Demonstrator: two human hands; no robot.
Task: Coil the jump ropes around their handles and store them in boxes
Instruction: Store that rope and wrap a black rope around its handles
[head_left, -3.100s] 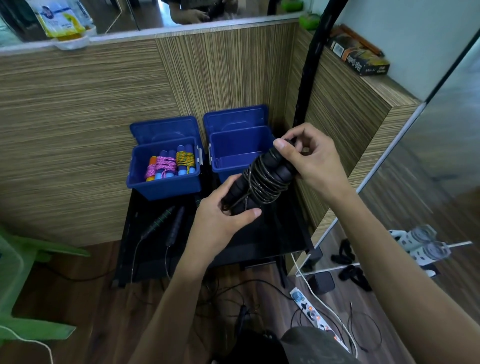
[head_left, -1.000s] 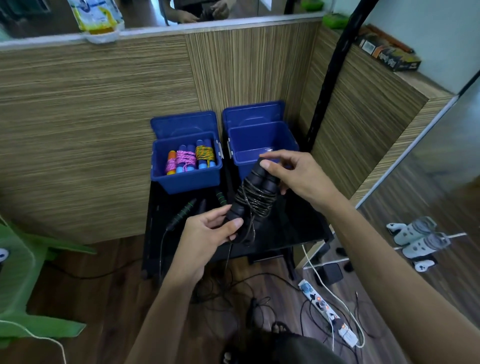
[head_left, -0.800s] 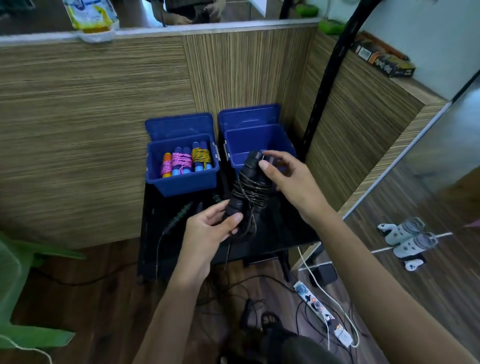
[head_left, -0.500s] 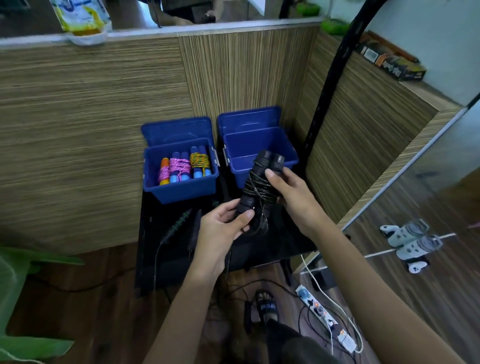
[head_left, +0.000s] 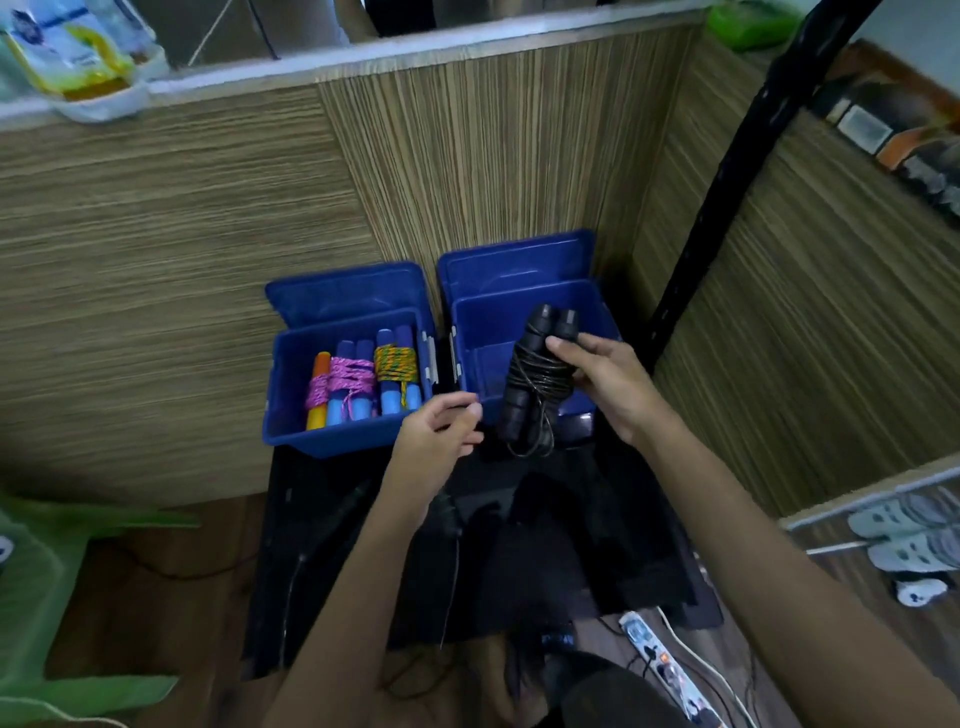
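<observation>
progress looks late — right hand grips the coiled black jump rope over the right box, left hand loose, holding nothing; left box holds two wrapped ropes — another lies uncoiled on the black table.

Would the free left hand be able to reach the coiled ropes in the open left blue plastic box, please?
Probably yes: the left hand hovers beside the lidless left blue box, with nothing between it and the coiled ropes.

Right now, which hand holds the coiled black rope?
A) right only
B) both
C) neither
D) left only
A: the right hand grips the black rope over the right box, while the left hand is off it and holds nothing.
</observation>
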